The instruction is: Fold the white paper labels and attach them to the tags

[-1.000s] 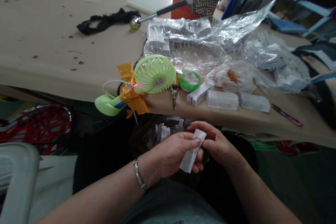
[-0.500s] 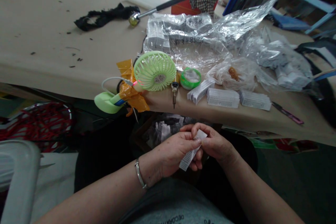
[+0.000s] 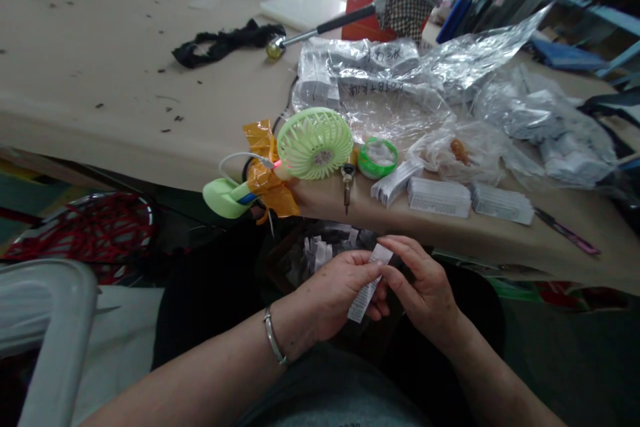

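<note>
Over my lap, my left hand (image 3: 337, 293) pinches a narrow white printed label (image 3: 367, 285) between thumb and fingers. My right hand (image 3: 423, 283) meets it at the label's top end, fingers curled onto the paper. Below and behind the hands lies a dark container with several loose white labels (image 3: 320, 250). On the table edge just above sit three neat stacks of the same labels (image 3: 437, 197).
A light green small fan (image 3: 315, 143) taped with orange tape stands at the table edge, beside a soldering iron (image 3: 346, 187) and a green tape roll (image 3: 379, 157). Clear plastic bags (image 3: 400, 80) of labels, black fabric (image 3: 225, 43) and a hammer (image 3: 320, 27) lie behind. A grey chair back (image 3: 55, 340) is at left.
The view has shifted slightly, so the table appears further right. My right fingers have slid along the label's top end; both hands keep hold of it.
</note>
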A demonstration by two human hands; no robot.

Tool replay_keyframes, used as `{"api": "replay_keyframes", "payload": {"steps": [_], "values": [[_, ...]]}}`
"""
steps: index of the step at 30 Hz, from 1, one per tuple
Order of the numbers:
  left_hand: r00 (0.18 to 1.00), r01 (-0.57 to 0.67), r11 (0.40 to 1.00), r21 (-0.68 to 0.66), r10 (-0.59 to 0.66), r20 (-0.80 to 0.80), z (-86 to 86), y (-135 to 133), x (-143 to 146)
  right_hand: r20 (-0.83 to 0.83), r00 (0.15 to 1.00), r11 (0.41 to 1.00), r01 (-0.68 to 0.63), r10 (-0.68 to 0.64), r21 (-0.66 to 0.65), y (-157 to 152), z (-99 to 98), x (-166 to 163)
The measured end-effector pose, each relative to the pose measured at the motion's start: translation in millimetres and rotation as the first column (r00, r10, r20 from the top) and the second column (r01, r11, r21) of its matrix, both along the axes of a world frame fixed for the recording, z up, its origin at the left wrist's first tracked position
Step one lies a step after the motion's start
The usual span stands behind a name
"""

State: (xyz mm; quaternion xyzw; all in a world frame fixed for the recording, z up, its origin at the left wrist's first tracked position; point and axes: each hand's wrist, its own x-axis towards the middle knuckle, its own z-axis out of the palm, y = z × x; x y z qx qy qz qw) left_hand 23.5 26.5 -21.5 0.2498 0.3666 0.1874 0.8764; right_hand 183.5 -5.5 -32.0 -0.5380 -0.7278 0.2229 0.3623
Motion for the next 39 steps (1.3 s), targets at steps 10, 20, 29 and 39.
{"api": "replay_keyframes", "payload": {"steps": [10,20,29,39], "values": [[0.998,-0.066,0.995,0.079,0.064,0.017,-2.8,0.2,-5.8,-0.467,0.85,0.907,0.027,-0.242,-0.42,9.8,-5.5,-10.4],[0.981,-0.123,0.945,0.304,0.162,-0.109,-5.9,0.7,-11.2,-0.594,0.759,0.861,-0.089,-0.266,-0.5,29.9,-4.9,-26.8],[0.847,-0.141,0.674,0.725,0.461,-0.264,3.3,14.7,-31.9,-0.374,0.914,0.924,0.001,-0.156,-0.383,46.0,13.3,-43.2],[0.796,-0.037,0.516,0.856,0.533,-0.287,2.1,28.0,-38.8,-0.21,0.971,0.972,0.064,-0.113,-0.226,58.3,18.2,-49.7]]}}
